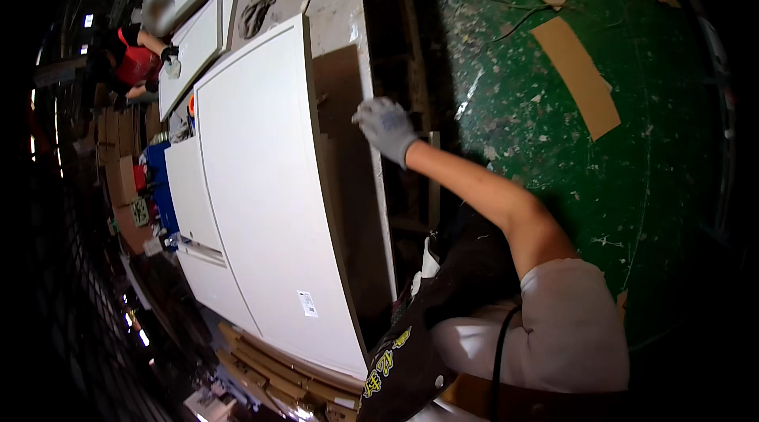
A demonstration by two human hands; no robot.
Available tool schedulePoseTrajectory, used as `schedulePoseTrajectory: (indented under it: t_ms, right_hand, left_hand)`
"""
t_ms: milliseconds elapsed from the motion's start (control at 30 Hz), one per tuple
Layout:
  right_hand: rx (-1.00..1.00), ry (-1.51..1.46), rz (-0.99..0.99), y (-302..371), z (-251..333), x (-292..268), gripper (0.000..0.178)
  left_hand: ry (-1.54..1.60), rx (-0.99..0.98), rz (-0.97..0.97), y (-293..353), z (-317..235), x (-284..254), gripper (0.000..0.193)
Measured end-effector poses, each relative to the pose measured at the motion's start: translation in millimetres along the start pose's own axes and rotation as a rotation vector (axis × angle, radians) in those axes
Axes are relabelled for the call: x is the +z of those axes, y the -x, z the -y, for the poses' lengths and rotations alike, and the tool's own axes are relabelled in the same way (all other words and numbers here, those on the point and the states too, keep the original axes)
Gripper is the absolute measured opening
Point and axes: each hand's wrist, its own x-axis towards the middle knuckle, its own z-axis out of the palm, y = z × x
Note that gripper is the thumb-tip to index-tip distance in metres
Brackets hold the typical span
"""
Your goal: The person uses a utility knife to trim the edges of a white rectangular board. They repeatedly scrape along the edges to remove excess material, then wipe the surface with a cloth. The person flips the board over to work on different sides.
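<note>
My right hand (pixel 386 128), in a grey work glove, reaches in from the right over the long edge of the workbench (pixel 336 7). Its fingers are slightly bent over that edge, and nothing shows in them. Left of the hand, a gap away, lies a large white framed panel (pixel 261 161) that looks like a cabinet door. A small white label (pixel 307 304) is stuck near its lower end. My left hand is out of the picture.
Across the bench a person in red (pixel 136 62) bends over another white panel (pixel 190 50) with gloved hands. A dark rag-like thing (pixel 257 11) lies on the bench top. Cardboard strips (pixel 577 78) lie on the green floor (pixel 514 105). Stacked boards (pixel 261 370) stand below the panel.
</note>
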Motion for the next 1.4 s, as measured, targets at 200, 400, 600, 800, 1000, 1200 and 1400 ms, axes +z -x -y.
schedulePoseTrajectory:
  t_ms: [200, 400, 600, 800, 1000, 1200, 1400]
  right_hand:
    - [0.062, 0.268, 0.105, -91, -49, 23, 0.018]
    - [0.126, 0.306, 0.034, -163, -71, 60, 0.031]
    - [-0.112, 0.472, -0.044, -243, -121, 97, 0.051]
    - [-0.362, 0.496, -0.088, -309, -115, 125, 0.055]
    - [-0.380, 0.525, 0.317, -292, -141, 145, 0.048]
    - [-0.296, 0.539, 0.571, -307, -213, 91, 0.043]
    - [0.123, 0.074, 0.278, -188, -226, -7, 0.032]
  left_hand:
    - [0.000, -0.074, -0.113, -1, -33, 4, 0.030]
    - [0.057, -0.129, -0.226, -1, -37, 1, 0.032]
    - [0.146, -0.199, -0.356, 5, -23, -7, 0.034]
    - [0.332, -0.271, -0.555, 79, 21, -39, 0.036]
    - [0.562, -0.236, -0.708, 185, 94, -91, 0.038]
    - [0.849, 0.024, -0.687, 175, 130, -163, 0.040]
    - [1.150, 0.040, -0.468, 84, 141, -167, 0.024]
